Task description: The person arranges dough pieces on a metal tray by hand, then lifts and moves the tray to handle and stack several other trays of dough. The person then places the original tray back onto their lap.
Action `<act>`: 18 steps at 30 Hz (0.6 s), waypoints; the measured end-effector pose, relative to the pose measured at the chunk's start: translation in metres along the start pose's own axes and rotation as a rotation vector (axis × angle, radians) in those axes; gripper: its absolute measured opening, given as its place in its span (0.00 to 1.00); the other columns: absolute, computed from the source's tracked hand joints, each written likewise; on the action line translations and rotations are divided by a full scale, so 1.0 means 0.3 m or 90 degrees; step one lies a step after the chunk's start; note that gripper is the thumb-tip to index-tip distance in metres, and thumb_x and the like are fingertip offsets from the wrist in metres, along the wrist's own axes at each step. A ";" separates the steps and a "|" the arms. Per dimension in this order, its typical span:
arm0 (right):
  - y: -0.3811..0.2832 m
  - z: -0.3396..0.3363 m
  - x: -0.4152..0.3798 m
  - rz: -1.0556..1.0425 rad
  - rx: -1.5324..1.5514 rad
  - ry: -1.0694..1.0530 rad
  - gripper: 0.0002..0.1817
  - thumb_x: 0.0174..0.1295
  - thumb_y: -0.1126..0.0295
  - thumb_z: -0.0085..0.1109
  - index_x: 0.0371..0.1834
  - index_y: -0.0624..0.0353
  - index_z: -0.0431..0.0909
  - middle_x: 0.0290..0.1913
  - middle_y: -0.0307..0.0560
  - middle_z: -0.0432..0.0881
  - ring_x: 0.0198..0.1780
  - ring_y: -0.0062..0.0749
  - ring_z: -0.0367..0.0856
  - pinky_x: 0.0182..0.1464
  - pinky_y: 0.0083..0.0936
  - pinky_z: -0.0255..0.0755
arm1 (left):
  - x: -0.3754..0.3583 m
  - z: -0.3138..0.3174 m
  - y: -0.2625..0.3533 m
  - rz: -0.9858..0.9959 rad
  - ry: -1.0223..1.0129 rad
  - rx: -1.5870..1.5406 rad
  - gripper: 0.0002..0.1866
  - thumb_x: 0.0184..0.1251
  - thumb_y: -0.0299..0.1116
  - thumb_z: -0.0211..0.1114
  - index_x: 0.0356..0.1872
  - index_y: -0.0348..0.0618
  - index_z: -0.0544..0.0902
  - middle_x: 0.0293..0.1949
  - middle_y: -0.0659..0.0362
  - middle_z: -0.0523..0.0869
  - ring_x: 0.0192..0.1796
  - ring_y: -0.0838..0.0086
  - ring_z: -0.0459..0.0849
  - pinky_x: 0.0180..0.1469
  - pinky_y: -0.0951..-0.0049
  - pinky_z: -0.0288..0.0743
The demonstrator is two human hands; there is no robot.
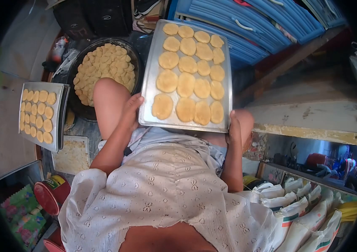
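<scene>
A metal baking tray rests above my knees, bearing rows of flattened dough rounds. My left hand is closed on the tray's near left edge, while my right hand grips its near right corner; some fingers of both are hidden beneath the metal. Beyond my left knee stands a large dark round basin heaped with dough pieces. Farther left, a smaller tray on top of a stack holds similar dough rounds.
Blue drawers stand behind the big tray. A wooden ledge runs along the right. White and printed sacks sit low at the right. A red can and a floury flat tray are at the left.
</scene>
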State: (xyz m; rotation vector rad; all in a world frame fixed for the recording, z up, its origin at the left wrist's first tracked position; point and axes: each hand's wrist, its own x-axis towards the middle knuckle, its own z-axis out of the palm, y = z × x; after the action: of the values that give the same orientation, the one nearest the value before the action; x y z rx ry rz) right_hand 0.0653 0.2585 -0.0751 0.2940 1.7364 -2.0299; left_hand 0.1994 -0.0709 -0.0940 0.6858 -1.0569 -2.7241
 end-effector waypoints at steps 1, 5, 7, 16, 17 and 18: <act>-0.007 0.008 -0.005 0.007 -0.025 -0.017 0.31 0.68 0.50 0.40 0.56 0.73 0.67 0.51 0.52 0.75 0.50 0.32 0.74 0.55 0.27 0.65 | -0.002 0.010 0.008 -0.001 0.000 0.001 0.19 0.62 0.34 0.59 0.50 0.33 0.72 0.42 0.53 0.80 0.45 0.73 0.80 0.49 0.72 0.75; 0.002 0.021 -0.003 -0.003 -0.047 -0.021 0.30 0.68 0.51 0.41 0.56 0.72 0.67 0.51 0.52 0.75 0.50 0.31 0.74 0.54 0.26 0.65 | -0.003 0.044 0.009 -0.018 -0.010 0.049 0.24 0.62 0.35 0.59 0.56 0.33 0.65 0.46 0.51 0.77 0.47 0.68 0.79 0.48 0.69 0.76; -0.003 0.034 -0.004 0.009 -0.156 -0.031 0.30 0.68 0.50 0.41 0.55 0.72 0.67 0.51 0.53 0.75 0.51 0.31 0.73 0.53 0.25 0.65 | 0.002 0.060 0.006 -0.023 0.012 0.067 0.26 0.62 0.35 0.58 0.57 0.33 0.63 0.48 0.50 0.76 0.48 0.67 0.79 0.48 0.69 0.76; 0.055 0.000 0.054 0.005 -0.210 -0.049 0.31 0.68 0.51 0.40 0.54 0.74 0.66 0.48 0.55 0.76 0.48 0.33 0.74 0.52 0.26 0.66 | 0.035 0.039 -0.033 -0.044 0.027 0.070 0.26 0.63 0.37 0.57 0.57 0.34 0.62 0.49 0.50 0.75 0.48 0.66 0.79 0.47 0.67 0.76; 0.069 -0.011 0.066 0.011 -0.203 -0.069 0.30 0.68 0.51 0.40 0.54 0.75 0.67 0.48 0.55 0.76 0.48 0.33 0.74 0.52 0.27 0.67 | 0.035 0.042 -0.030 -0.057 0.033 0.082 0.26 0.63 0.37 0.58 0.57 0.34 0.62 0.49 0.49 0.75 0.48 0.66 0.79 0.47 0.67 0.76; 0.081 -0.022 0.079 0.008 -0.201 -0.066 0.30 0.68 0.51 0.40 0.54 0.75 0.67 0.48 0.55 0.76 0.48 0.33 0.74 0.52 0.27 0.67 | 0.038 0.046 -0.027 -0.068 0.038 0.095 0.26 0.63 0.37 0.58 0.57 0.34 0.63 0.49 0.49 0.76 0.48 0.66 0.79 0.47 0.67 0.76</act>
State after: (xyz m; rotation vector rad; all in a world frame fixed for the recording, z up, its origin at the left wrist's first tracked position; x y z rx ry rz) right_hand 0.0550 0.2576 -0.1080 0.0962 1.9456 -1.6950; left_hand 0.1832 -0.0599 -0.0944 0.8653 -1.2538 -2.7139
